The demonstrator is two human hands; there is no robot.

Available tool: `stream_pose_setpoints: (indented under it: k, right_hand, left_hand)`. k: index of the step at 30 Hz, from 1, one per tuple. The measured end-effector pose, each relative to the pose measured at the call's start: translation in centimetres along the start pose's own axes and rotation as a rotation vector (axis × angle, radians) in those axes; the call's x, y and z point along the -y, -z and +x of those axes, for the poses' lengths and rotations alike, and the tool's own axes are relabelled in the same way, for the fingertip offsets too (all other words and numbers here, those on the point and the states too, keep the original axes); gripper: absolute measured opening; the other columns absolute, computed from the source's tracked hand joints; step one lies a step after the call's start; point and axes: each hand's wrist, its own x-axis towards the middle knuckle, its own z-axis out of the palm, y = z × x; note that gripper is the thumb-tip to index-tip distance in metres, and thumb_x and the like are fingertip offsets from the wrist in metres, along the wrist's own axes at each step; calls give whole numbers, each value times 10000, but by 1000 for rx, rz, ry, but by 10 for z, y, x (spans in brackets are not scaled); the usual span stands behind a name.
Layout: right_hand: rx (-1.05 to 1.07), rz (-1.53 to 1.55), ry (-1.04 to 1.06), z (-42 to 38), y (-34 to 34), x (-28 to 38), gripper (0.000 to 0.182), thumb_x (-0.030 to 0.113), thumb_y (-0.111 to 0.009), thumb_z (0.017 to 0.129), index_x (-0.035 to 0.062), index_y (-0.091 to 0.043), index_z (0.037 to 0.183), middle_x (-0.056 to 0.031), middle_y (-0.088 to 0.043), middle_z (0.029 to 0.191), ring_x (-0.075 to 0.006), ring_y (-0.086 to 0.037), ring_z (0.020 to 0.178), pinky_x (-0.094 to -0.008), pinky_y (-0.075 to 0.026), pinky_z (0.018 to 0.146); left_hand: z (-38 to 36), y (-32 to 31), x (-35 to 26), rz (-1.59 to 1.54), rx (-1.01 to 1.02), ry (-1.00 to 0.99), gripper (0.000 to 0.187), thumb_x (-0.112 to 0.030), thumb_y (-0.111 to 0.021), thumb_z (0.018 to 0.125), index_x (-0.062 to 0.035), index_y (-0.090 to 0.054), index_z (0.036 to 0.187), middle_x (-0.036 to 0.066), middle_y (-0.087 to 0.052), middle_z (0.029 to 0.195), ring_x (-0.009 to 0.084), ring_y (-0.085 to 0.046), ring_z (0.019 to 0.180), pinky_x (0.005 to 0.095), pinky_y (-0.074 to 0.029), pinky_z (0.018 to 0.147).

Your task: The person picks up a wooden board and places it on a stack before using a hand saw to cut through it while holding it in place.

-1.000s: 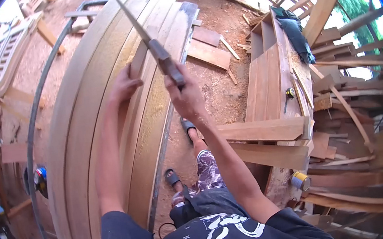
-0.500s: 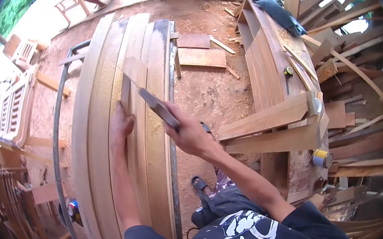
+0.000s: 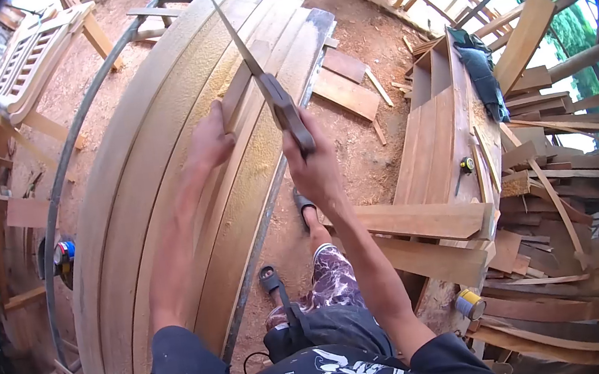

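Note:
My right hand (image 3: 309, 157) is closed round the handle of a handsaw (image 3: 279, 103), whose narrow blade points up and away over the boards. My left hand (image 3: 209, 137) grips the near end of a thin wooden piece (image 3: 242, 88) that slants away beneath the saw. Long planks (image 3: 153, 152) lie side by side under both hands, with sawdust scattered on them. Whether the saw teeth touch the thin piece cannot be made out.
At the right is a workbench (image 3: 464, 137) bearing a tape measure (image 3: 467, 165), a dark cloth (image 3: 479, 75) and a yellow tin (image 3: 470, 304). Scrap wood (image 3: 558, 222) is heaped beyond it. A bent metal bar (image 3: 78, 147) runs along the left; flat boards (image 3: 345, 92) lie on the ground.
The view has turned, so the planks now slant to the right. The saw blade points more steeply upward, and its handle is nearer the body. Both hands keep their hold.

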Motion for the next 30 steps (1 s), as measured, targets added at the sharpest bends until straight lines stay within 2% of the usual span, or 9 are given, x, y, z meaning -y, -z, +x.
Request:
stream_pose_setpoints:
  k: [7,10,12,15,19,24,28,29,30]
  right_hand:
    - [-15,-61,72,-9,3,11,462,157,-572,985,100,-452,1428,-204,-613,752,-294,-628,636,-411,-506,634]
    - [26,21,-40,-111,38,-13,557,70,-580,958,41,-408,1487,-126,-649,822,-228,-626,662,-373,-504,629]
    - [93,-103,-94,-188,84,18,612,26,-604,921,-32,-386,1490,-161,-695,1004,-204,-695,819,-330,-548,722]
    - [126,-239,-136,-259,121,47,615,32,-603,912,-75,-374,1473,-247,-673,1217,-291,-702,1083,-351,-532,930]
    - [42,-193,65,-163,69,-17,554,21,-601,925,-55,-415,1441,-202,-659,1243,-281,-683,1098,-360,-522,946]
    - [-35,-73,67,75,-33,13,379,174,-562,986,58,-498,1341,-278,-666,886,-404,-688,793,-473,-510,667]
    - [43,-71,4,14,0,18,430,163,-579,974,56,-479,1379,-285,-666,926,-433,-684,824,-473,-526,709]
    - [9,-49,131,-36,18,0,479,115,-590,968,53,-458,1425,-232,-681,987,-343,-703,820,-409,-542,719]
    - [66,-79,25,-99,46,0,515,58,-598,958,27,-440,1447,-173,-682,1057,-228,-693,838,-350,-543,723]
  left_hand:
    - [-6,5,-12,-5,-30,3,598,-88,-620,805,24,-398,1349,343,-668,1025,499,-658,1011,549,-514,921]
    - [-7,7,-14,10,-11,24,575,-85,-626,800,20,-409,1323,347,-667,1017,495,-661,1004,549,-518,923]
    - [-8,9,-14,-15,-8,18,609,-100,-626,793,15,-407,1350,349,-664,1005,504,-651,998,555,-504,922]
    - [-13,13,-21,-40,-9,50,625,-90,-641,789,19,-406,1357,342,-669,1006,494,-657,1002,545,-513,927]
    - [-14,15,-27,-12,12,71,614,-51,-663,786,32,-414,1341,330,-679,1022,474,-676,1009,523,-541,933]
    - [-11,10,-18,-10,-38,10,549,-55,-655,798,27,-437,1296,330,-678,998,496,-672,960,525,-541,915]
    - [-10,9,-16,-35,7,48,541,-74,-658,791,6,-431,1276,337,-668,1024,493,-652,996,548,-501,914]
    - [-6,8,-14,-31,-12,46,536,-68,-649,795,1,-428,1278,335,-669,1021,489,-654,996,550,-501,916]
    - [-8,8,-16,-38,-10,44,536,-68,-649,795,1,-428,1278,335,-669,1021,489,-654,996,550,-501,916]
